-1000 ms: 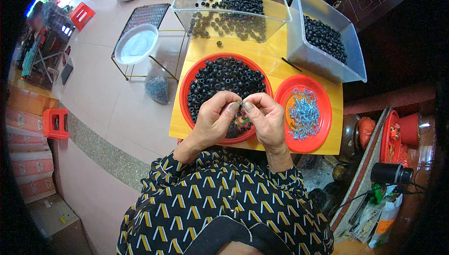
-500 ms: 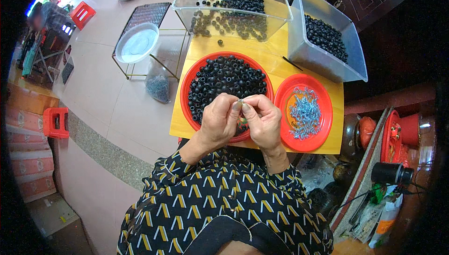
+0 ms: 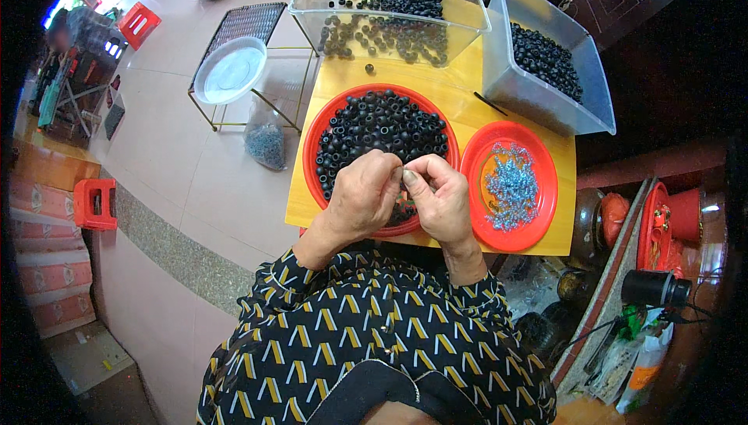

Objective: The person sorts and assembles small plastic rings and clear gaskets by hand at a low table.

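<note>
Currently at the fingertips: a tiny object [image 3: 403,169] seems to be pinched between left hand [image 3: 362,195] and right hand [image 3: 442,205], thumbs and forefingers drawn together; it is almost wholly covered, so its kind cannot be told.
Object's place: held over the near side of the round red plastic basin [image 3: 309,156].
Handling, as judged: light and easily dropped; best gripped by the very fingertips.
Black beads: the round, holed black beads [image 3: 382,121] heaped in the basin look light, stiff and apt to roll; best taken by their sides.
Blue pieces: the small, clear bluish pieces [image 3: 512,187] look light and slippery; they are held on one red plastic plate [image 3: 547,183], right of the basin.
Counted: one basin; two translucent plastic bins [image 3: 530,105] beyond it; one loose black bead [image 3: 369,69] just beyond its rim; beads and pieces too many to be counted.
</note>
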Demonstrator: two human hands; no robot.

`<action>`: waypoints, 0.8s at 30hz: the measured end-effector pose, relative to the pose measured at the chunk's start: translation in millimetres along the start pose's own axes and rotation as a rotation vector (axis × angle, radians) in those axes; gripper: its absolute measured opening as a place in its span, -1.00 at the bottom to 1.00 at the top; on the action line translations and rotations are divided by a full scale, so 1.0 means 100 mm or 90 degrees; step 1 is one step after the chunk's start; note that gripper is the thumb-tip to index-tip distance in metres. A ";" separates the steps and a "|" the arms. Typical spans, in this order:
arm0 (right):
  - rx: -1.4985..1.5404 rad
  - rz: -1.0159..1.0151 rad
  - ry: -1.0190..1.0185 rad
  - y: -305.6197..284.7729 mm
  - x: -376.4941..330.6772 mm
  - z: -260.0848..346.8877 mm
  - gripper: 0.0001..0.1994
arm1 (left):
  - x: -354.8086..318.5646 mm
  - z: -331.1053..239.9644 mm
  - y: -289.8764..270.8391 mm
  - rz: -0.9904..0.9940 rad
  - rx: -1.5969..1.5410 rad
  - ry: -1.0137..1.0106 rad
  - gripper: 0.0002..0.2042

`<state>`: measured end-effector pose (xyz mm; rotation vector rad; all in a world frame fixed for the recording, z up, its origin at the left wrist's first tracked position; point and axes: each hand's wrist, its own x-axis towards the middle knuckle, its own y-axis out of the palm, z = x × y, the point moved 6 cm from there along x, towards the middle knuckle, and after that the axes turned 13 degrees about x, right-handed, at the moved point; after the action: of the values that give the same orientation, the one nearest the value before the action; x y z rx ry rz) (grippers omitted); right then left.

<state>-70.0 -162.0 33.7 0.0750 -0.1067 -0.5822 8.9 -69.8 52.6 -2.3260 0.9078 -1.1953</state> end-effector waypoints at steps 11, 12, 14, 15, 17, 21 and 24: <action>-0.056 -0.039 -0.119 0.06 -0.01 0.11 -0.92 | -0.23 0.33 0.25 0.084 -0.433 -0.435 -0.87; 0.050 -0.034 -0.018 0.05 0.01 0.02 -0.89 | -0.18 0.28 0.18 0.039 -0.355 -0.354 -0.88; 0.041 -0.018 -0.010 0.03 0.03 -0.07 -0.82 | -0.13 0.21 0.10 -0.005 -0.278 -0.273 -0.90; 0.014 -0.004 -0.018 0.06 0.02 -0.04 -0.81 | -0.11 0.15 0.05 -0.015 -0.217 -0.218 -0.92; -0.035 0.008 -0.034 0.09 0.04 0.00 -0.80 | -0.09 0.10 0.02 -0.038 -0.121 -0.119 -0.95; -0.089 0.005 -0.028 0.12 0.06 0.04 -0.84 | -0.07 0.08 -0.01 -0.040 -0.072 -0.094 -0.92; -0.147 -0.007 -0.137 0.17 0.06 0.10 -0.89 | -0.10 0.20 0.02 -0.025 -0.195 -0.231 -0.87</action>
<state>-56.7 -151.8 45.7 -0.2115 -0.2479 -0.6086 20.4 -63.9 34.4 -2.6917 0.9683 -0.6450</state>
